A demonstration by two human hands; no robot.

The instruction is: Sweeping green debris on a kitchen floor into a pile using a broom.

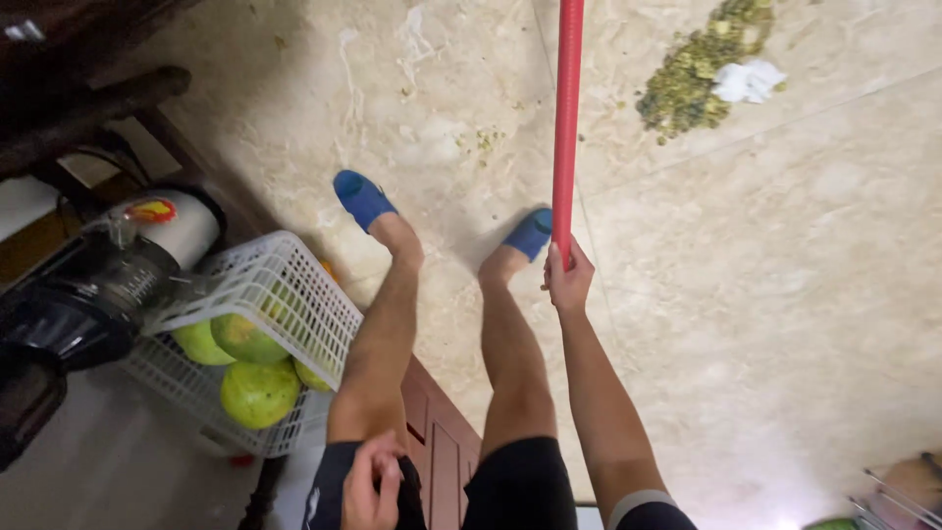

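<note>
Gripping the red pole [567, 118], my right hand [568, 278] wraps its lower end; the pole rises away over the floor [785, 294]. Left hand [373, 483] rests curled, empty, on my thigh.

The person wears dark, close-fitting shorts [520, 486] that end above the knees; both legs below the hem are bare. Each foot carries a blue slip-on shoe: the left shoe [362, 197] has a rounded toe and a darker patch near the tip, and the right shoe [530, 234] shows the same blue with a darker opening. The right upper arm carries a dark short sleeve [650, 512] finished with a pale grey band at the cuff. Forearms, wrists and hands are uncovered.
</note>
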